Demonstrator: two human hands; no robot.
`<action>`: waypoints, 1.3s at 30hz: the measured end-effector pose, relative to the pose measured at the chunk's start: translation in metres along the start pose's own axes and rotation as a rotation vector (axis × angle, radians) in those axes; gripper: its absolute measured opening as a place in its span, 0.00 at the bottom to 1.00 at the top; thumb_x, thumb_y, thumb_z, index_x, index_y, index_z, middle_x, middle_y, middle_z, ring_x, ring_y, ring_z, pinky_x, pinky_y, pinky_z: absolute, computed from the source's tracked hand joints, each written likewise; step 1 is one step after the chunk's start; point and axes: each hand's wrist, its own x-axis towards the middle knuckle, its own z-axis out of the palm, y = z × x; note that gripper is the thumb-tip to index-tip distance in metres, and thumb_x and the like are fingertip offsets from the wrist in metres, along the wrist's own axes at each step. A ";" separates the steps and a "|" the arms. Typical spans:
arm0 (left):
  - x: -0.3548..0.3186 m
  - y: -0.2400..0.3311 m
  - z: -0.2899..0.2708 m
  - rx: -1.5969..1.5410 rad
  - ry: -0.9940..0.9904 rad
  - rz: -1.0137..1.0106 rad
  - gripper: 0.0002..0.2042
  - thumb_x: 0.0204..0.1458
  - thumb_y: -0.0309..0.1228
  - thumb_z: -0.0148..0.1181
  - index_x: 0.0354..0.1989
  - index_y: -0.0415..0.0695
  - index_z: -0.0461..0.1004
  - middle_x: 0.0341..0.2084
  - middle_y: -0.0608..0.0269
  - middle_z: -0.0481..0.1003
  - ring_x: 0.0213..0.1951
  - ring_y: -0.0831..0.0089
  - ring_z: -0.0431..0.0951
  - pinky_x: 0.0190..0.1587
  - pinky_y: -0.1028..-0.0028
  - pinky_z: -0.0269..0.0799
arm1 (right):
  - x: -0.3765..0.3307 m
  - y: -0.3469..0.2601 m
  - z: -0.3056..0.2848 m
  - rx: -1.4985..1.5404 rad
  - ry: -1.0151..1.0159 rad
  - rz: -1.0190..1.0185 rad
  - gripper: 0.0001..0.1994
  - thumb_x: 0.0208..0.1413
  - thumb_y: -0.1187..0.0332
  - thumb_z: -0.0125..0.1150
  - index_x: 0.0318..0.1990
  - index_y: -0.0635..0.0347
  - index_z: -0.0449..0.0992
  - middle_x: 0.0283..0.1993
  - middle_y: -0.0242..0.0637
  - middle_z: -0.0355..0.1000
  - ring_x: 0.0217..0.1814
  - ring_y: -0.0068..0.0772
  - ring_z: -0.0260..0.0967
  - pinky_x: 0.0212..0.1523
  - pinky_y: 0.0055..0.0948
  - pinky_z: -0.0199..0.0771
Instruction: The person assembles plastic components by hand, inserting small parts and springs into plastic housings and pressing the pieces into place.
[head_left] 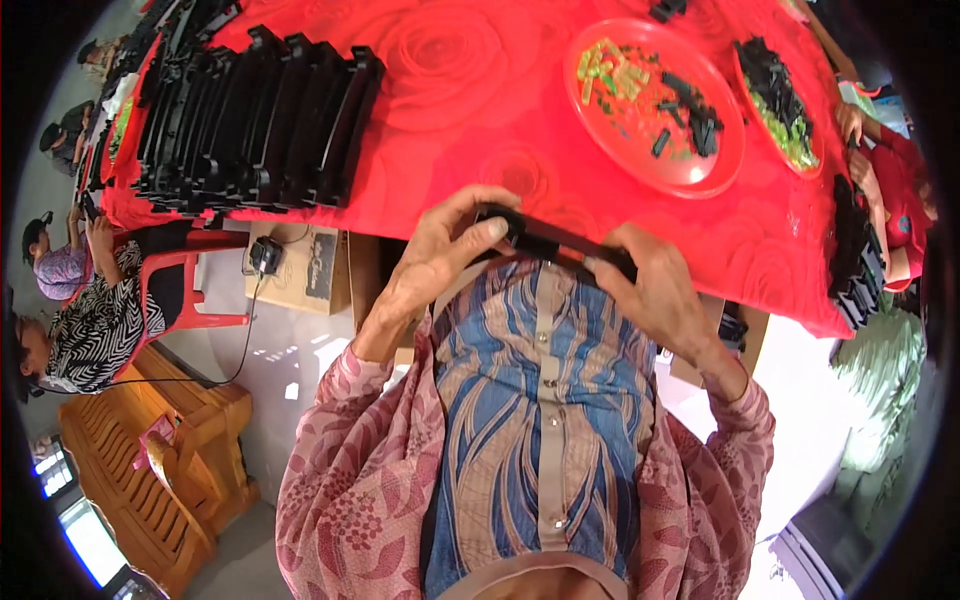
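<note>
Head camera: At the near edge of the red-covered table (440, 150), I grip a slim black part (540, 244), the fingers of my left hand (430, 262) closed on its left end and those of my right hand (660, 288) closed on its right end. A packed row of curved black pieces (255, 125) fills the table's left side, while a round red tray (660, 178) with black bits (702, 132) and yellow-green bits (612, 75) sits toward the table's right, where a person in red (900, 195) is stationed.
</note>
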 end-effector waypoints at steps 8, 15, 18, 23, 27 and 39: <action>-0.003 -0.012 0.010 -0.044 0.075 -0.077 0.14 0.61 0.30 0.57 0.53 0.38 0.72 0.37 0.61 0.74 0.36 0.74 0.77 0.44 0.74 0.76 | 0.000 0.009 0.012 0.014 -0.115 -0.015 0.11 0.55 0.70 0.60 0.36 0.70 0.66 0.35 0.57 0.70 0.35 0.63 0.70 0.34 0.52 0.66; -0.008 -0.012 0.015 0.046 0.278 -0.115 0.08 0.59 0.26 0.54 0.42 0.35 0.77 0.28 0.65 0.74 0.31 0.79 0.77 0.30 0.77 0.80 | -0.005 0.001 0.039 -0.072 -0.063 -0.045 0.10 0.53 0.71 0.60 0.38 0.67 0.68 0.32 0.58 0.70 0.30 0.61 0.71 0.29 0.48 0.66; -0.007 -0.015 0.013 0.093 0.308 -0.113 0.09 0.59 0.25 0.54 0.42 0.33 0.76 0.28 0.64 0.74 0.30 0.78 0.77 0.27 0.77 0.80 | -0.002 0.003 0.043 -0.042 -0.079 -0.025 0.10 0.54 0.71 0.59 0.38 0.68 0.68 0.29 0.57 0.71 0.27 0.58 0.71 0.26 0.46 0.65; -0.004 -0.014 0.009 0.059 0.339 -0.134 0.09 0.58 0.25 0.54 0.41 0.32 0.76 0.28 0.61 0.75 0.29 0.77 0.77 0.27 0.77 0.80 | 0.007 0.003 0.040 0.040 -0.140 0.032 0.10 0.54 0.71 0.59 0.37 0.69 0.68 0.29 0.57 0.70 0.27 0.56 0.71 0.26 0.46 0.66; 0.000 -0.009 0.009 0.063 0.353 -0.160 0.08 0.57 0.24 0.55 0.40 0.32 0.76 0.25 0.60 0.75 0.24 0.76 0.78 0.25 0.77 0.79 | 0.011 -0.001 0.036 0.113 -0.125 0.111 0.10 0.54 0.73 0.58 0.42 0.68 0.72 0.23 0.48 0.69 0.25 0.37 0.70 0.27 0.34 0.67; -0.001 -0.006 0.005 0.167 0.289 -0.206 0.09 0.58 0.27 0.52 0.38 0.34 0.76 0.19 0.63 0.74 0.16 0.80 0.73 0.17 0.81 0.66 | 0.023 -0.008 0.031 0.162 -0.296 0.036 0.12 0.48 0.76 0.57 0.42 0.68 0.73 0.27 0.42 0.67 0.27 0.27 0.63 0.30 0.32 0.65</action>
